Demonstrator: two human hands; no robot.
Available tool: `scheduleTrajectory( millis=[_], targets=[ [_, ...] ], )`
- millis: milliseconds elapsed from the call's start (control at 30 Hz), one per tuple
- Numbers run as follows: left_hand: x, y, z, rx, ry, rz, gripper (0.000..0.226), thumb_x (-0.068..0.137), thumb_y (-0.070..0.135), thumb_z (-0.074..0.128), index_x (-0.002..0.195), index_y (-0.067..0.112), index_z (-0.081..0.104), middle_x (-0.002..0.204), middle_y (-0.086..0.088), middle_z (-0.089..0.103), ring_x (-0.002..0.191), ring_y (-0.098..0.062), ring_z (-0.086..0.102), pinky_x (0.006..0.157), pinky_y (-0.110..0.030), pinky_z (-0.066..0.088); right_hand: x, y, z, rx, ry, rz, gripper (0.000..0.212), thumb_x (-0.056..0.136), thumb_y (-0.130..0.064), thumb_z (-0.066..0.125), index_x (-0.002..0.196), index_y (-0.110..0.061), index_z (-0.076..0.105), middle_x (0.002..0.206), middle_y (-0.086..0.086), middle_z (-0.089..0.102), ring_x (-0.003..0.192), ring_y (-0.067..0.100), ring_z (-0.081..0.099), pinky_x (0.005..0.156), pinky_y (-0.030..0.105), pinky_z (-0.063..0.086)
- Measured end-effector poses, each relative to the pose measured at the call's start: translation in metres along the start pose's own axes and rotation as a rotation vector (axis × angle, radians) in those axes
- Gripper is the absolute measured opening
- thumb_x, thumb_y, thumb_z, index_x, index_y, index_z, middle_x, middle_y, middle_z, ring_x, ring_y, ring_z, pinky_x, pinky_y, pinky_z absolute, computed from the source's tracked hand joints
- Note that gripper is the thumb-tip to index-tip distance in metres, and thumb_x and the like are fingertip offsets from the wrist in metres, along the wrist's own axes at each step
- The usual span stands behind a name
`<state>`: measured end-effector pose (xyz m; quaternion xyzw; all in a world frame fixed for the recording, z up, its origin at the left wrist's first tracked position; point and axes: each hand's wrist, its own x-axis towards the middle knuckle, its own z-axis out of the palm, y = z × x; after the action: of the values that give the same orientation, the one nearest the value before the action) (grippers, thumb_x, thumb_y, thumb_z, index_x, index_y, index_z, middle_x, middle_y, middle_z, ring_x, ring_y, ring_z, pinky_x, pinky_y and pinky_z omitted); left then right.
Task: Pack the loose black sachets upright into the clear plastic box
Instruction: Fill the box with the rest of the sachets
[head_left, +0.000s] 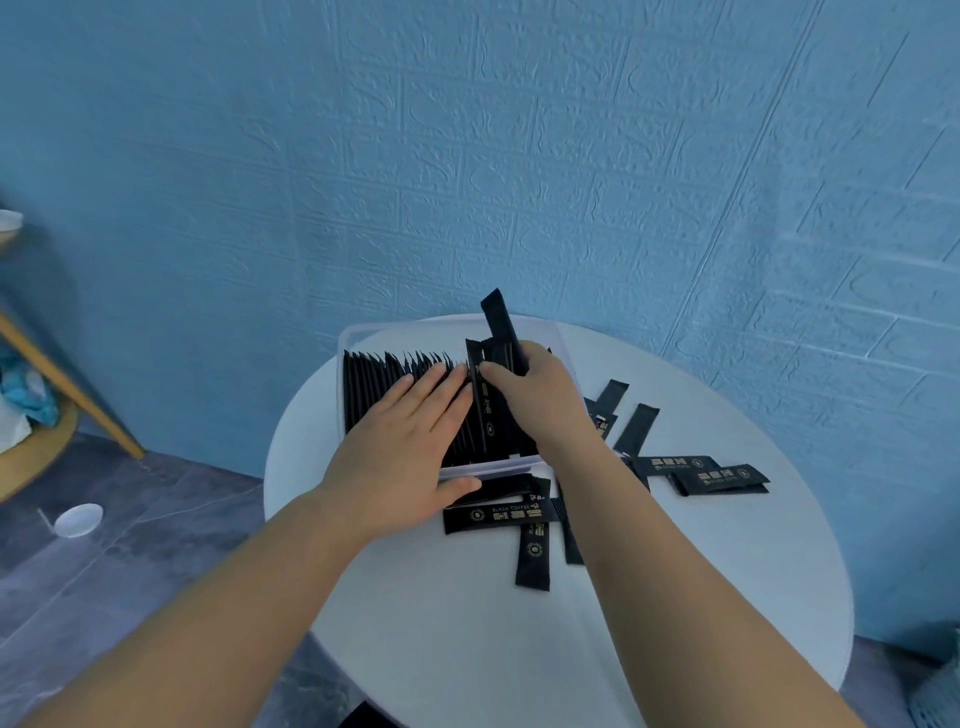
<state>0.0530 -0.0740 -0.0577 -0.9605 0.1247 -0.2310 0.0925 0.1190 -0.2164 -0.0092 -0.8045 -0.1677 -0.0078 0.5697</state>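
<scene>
Now left fingers (436, 389) press flat on boxed sachets (374, 379); right fingers (498, 373) grip a raised sachet (497, 322).

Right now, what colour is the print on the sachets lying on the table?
Gold print on black sachets, seen best in the head view.

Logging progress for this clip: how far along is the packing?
Done: a row of sachets stands upright in the box. In hand: left hand presses the row, right hand grips a bunch above it. Left: loose sachets on the table.
</scene>
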Motion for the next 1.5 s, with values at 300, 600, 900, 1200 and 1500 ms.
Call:
scheduleTrajectory(
  millis=[300,600,900,1200,1500],
  targets=[
    [-0.002,-0.001,0.003,0.016,0.016,0.010,0.086,0.081,0.062,0.031,0.139,-0.001,0.038,0.146,-0.016,0.038,0.135,-0.030,0.038,0.106,-0.041,0.021,-0.011,0.009,-0.007,-0.137,0.005,-0.055,0.011,0.083,-0.018,0.066,0.093,-0.018,0.061,0.083,0.001,0.066,0.078,0.014,0.063,0.066,0.022,0.049],
    [-0.005,-0.002,0.005,-0.015,0.057,0.024,0.086,0.082,0.062,0.032,0.147,0.008,0.017,0.155,-0.016,0.017,0.141,-0.028,0.026,0.110,-0.040,0.019,-0.014,0.014,-0.006,-0.128,-0.011,-0.065,0.016,0.086,-0.022,0.063,0.101,-0.022,0.059,0.082,-0.011,0.062,0.072,-0.001,0.057,0.057,0.004,0.041],
    [-0.005,-0.003,0.007,-0.036,0.041,0.034,0.085,0.082,0.063,0.034,0.149,0.015,0.012,0.157,-0.008,0.013,0.142,-0.026,0.024,0.111,-0.040,0.018,-0.018,0.017,-0.004,-0.232,-0.020,-0.141,0.032,0.091,-0.025,0.058,0.122,-0.019,0.053,0.099,-0.011,0.060,0.092,0.005,0.057,0.077,0.016,0.043],
    [-0.006,-0.004,0.008,0.016,0.039,0.050,0.083,0.083,0.063,0.033,0.146,0.011,0.022,0.154,-0.006,0.026,0.140,-0.027,0.028,0.112,-0.040,0.016,-0.022,0.015,-0.008,-0.091,-0.012,-0.071,0.024,0.090,-0.024,0.058,0.114,-0.024,0.056,0.095,-0.012,0.063,0.089,0.003,0.060,0.075,0.013,0.047],
    [-0.007,-0.003,0.005,0.013,0.058,0.050,0.083,0.082,0.063,0.035,0.146,0.011,0.024,0.154,-0.006,0.026,0.140,-0.026,0.028,0.112,-0.040,0.017,-0.025,0.012,-0.010,0.006,-0.065,-0.057,0.026,0.085,-0.020,0.068,0.109,-0.023,0.058,0.089,-0.011,0.065,0.067,-0.007,0.062,0.056,0.005,0.046]
  ],
)
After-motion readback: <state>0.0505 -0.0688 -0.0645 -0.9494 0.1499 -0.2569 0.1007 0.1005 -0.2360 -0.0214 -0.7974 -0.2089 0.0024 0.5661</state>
